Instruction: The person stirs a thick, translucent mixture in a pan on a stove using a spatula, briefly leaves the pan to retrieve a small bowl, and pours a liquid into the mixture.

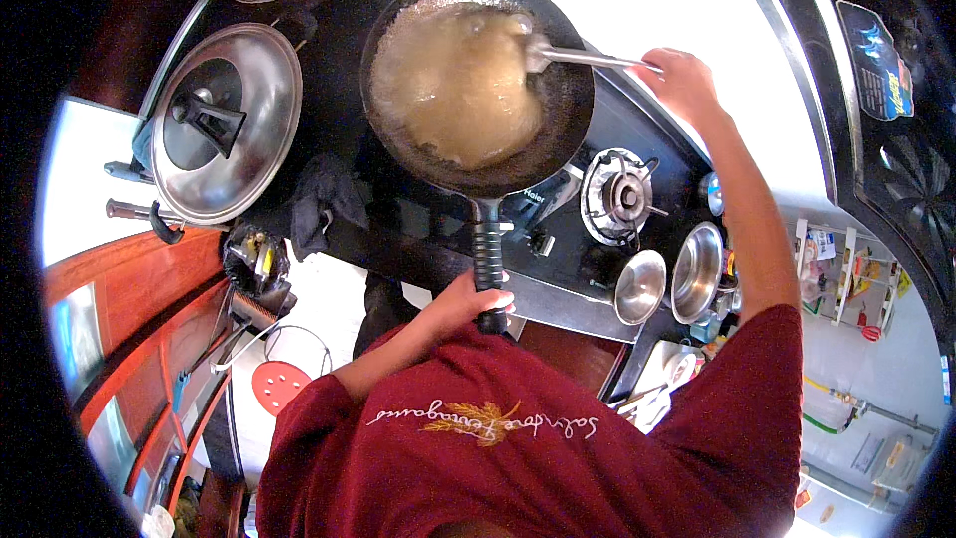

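The left fingers (495, 301) of the person I'm watching are wrapped firmly round the black ribbed handle (487, 239), close to its end. Just behind those fingers is a dark red shirt (538, 478), with a line of pale script across the chest, upside down to my eye, and a golden wheat-ear motif worked into it. Straight ahead of the left fingers the handle runs into the dark wok (578, 105), where a cloudy brown liquid (453, 80) covers most of the inside. The right fingers (661, 59), farther forward and to the right of the wok, grasp the end of a metal spatula (588, 58), whose head dips into the liquid's right side. Nearer than the right fingers stands a bare round burner (624, 196) on the black stove (558, 259), and to its left, just below the wok's rim, sits a short pale maker's mark. Nearer still are a small steel bowl (640, 287) and a wider steel basin (697, 274). Well to the left of both sets of fingers, a dark cloth (327, 201) lies near a big steel lid (274, 154) with a glass centre and black knob. Farthest right, well past the right fingers, a dark panel bears a blue-and-black printed label (874, 60), its small print blurred.
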`<state>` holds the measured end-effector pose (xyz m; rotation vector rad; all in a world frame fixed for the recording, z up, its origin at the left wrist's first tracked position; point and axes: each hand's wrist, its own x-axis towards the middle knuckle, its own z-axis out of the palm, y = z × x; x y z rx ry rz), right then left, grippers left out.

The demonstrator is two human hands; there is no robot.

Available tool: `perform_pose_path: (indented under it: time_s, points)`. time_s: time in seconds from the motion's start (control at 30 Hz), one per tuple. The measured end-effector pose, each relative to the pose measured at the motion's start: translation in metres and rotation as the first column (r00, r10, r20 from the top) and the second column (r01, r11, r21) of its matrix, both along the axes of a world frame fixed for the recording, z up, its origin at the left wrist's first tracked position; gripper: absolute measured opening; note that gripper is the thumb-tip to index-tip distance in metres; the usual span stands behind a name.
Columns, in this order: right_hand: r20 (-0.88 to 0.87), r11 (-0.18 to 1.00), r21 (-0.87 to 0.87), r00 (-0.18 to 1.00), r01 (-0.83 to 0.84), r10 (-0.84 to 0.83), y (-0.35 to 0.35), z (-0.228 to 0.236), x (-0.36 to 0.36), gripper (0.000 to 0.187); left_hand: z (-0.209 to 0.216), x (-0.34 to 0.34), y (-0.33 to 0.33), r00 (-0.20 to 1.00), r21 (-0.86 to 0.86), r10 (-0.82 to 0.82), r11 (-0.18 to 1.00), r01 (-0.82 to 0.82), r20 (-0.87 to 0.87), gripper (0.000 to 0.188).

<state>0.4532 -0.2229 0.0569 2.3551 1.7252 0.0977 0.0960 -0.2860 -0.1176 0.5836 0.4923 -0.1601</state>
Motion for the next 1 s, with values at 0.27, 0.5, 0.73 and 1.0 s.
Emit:
perform_pose_path:
  time_s: [0.27,0.5,0.73,1.0]
  points:
    - [-0.334,0.983,-0.158,0.942,-0.092,0.034,-0.015,0.022,-0.077,0.024,0.003,-0.003,0.004,0.999,-0.017,-0.013,1.0,0.012,-0.039,0.047]
    - [-0.318,0.914,-0.4,0.946,-0.068,-0.069,-0.089,0.042,-0.109,0.03,-0.006,-0.001,0.002,1.0,0.048,-0.024,0.999,0.025,-0.015,0.041]
    - [-0.386,0.955,-0.027,0.878,0.297,-0.284,-0.03,-0.051,-0.128,0.035,0.005,-0.002,0.007,0.996,0.091,-0.093,0.992,0.093,-0.006,0.024]
    - [-0.179,0.875,-0.406,0.916,0.265,-0.36,-0.078,0.009,-0.121,0.039,-0.003,-0.002,0.009,0.992,0.219,-0.126,0.968,0.123,-0.002,0.029]
